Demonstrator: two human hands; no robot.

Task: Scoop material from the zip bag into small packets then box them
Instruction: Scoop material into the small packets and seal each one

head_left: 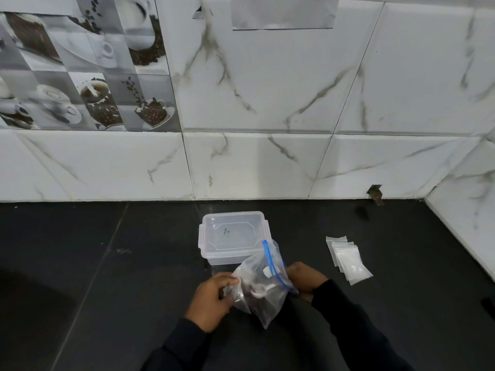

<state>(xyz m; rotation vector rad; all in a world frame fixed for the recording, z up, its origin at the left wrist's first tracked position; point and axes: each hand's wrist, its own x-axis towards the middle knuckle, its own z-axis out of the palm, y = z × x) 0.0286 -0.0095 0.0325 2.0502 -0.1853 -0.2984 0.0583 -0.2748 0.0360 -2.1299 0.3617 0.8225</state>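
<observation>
One zip bag (263, 290), one lidded box (227, 234), two hands (214, 298) (305, 277), several overlapping packets (348, 261)

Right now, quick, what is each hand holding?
Left hand: pinching the zip bag by its left side.
Right hand: gripping the same bag near its blue seal, partly hidden behind it.

Dark tiled floor (80, 263) under left hand (211, 298) and right hand (305, 279); white marbled wall (267, 103) beyond them; coffee-print tile panel (88, 70) beyond, leftward.

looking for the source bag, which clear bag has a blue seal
The large zip bag held by the left hand and right hand: blue strip, dark contents. The small packets lying to its right look white, with no blue.
</observation>
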